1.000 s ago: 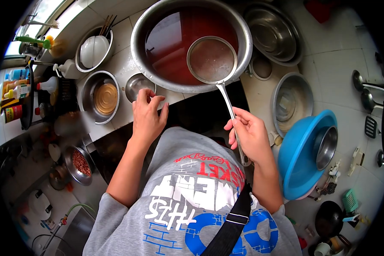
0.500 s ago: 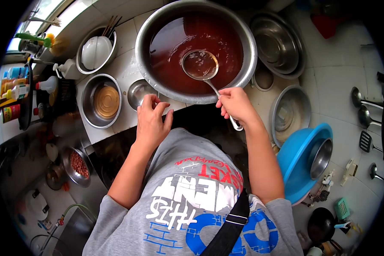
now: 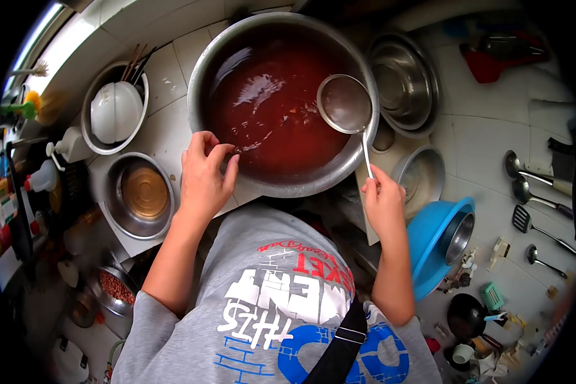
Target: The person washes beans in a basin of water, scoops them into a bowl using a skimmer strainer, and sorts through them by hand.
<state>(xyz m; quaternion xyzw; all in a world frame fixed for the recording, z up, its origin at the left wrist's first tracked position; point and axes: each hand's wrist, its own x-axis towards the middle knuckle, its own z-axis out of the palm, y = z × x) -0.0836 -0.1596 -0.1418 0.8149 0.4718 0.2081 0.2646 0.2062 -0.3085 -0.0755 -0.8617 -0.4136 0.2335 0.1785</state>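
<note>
A big metal basin (image 3: 198,96) holds dark red liquid (image 3: 275,121) with ripples and bright reflections on its surface. My right hand (image 3: 385,195) grips the thin handle of a round fine-mesh strainer (image 3: 344,104), whose head is over the right side of the basin. Only faint wetness shows on the mesh. At the basin's lower left rim is my left hand (image 3: 206,169), its fingers curled and its thumb and index fingertips close together over the liquid's edge. Whatever may be between them is too small to make out.
Left of the basin stand a metal bowl with a tan disc inside (image 3: 115,211) and a bowl of white dishes (image 3: 116,112). Nested metal basins (image 3: 403,80) are at right, with a blue tub (image 3: 422,256) below. Ladles (image 3: 521,169) and a slotted turner (image 3: 523,219) hang farther right.
The strainer has moved from the liquid's middle to the right side and lifted. My left hand has gone from the small bowl to the basin's left rim. The whole view has shifted.
</note>
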